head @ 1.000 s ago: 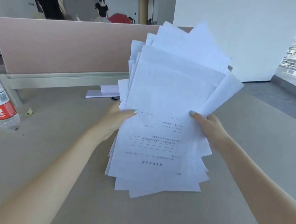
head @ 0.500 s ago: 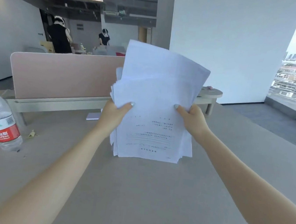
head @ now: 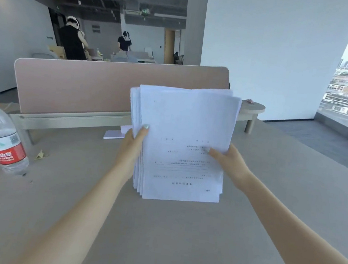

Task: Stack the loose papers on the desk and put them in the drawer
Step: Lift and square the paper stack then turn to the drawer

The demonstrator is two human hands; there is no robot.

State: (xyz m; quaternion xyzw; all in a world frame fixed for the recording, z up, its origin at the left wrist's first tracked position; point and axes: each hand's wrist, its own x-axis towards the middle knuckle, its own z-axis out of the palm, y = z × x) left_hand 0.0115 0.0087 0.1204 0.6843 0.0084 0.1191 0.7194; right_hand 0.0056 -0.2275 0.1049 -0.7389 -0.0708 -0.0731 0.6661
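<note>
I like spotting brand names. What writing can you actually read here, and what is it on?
"SPRING": on the red label of the water bottle, under large white characters too blurred to read with certainty.
Top sheet of the paper stack, held by the left hand and right hand: several printed lines, all too small and blurred to read.
Wall signs in the far room: unreadable.

Desk lies open around the hands; water bottle stands far left, partition behind.
</note>
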